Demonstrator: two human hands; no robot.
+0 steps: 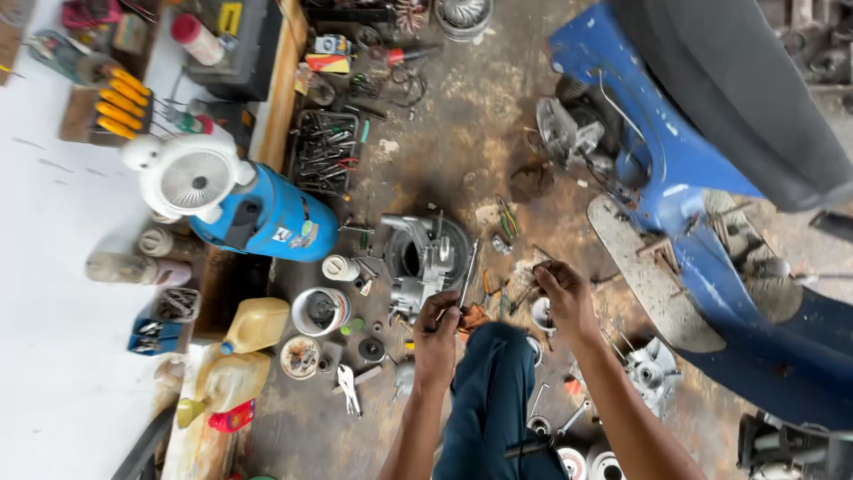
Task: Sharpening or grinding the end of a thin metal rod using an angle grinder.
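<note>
Two hands at work over a greasy concrete floor, above a knee in dark blue trousers (490, 391). Left hand (437, 322) closed in a fist round the near end of a long thin metal rod (467, 272), apparently a screwdriver or a long bolt, tilted up and away toward the far side. Right hand (563, 293) raised just right of it, fingertips pinched on a small dark part (537, 266), too small to identify. Hands near one another but apart.

Just beyond the left hand, on the floor: grey engine casing (425, 258) with a round bore, set on a dark disc. Left of it a small white pot (321, 311), yellow jugs (256, 325), pliers (348, 388) lying flat. Farther left a blue drum (271, 220) with a white fan (192, 178) resting against it. Far side: a tray of hand tools (325, 151). Right side: blue scooter body (675, 178), panel off, internals exposed.

Step in hand, by judgement: fitting or sorting a small fastener together with the rod, beside the stripped casing; a mid-job stage, parts spread all round. Next move likely calls for bringing pinched piece and rod tip together, with a steady left grip and fine alignment from the right fingertips; a dropped piece easily lost among the floor clutter.
</note>
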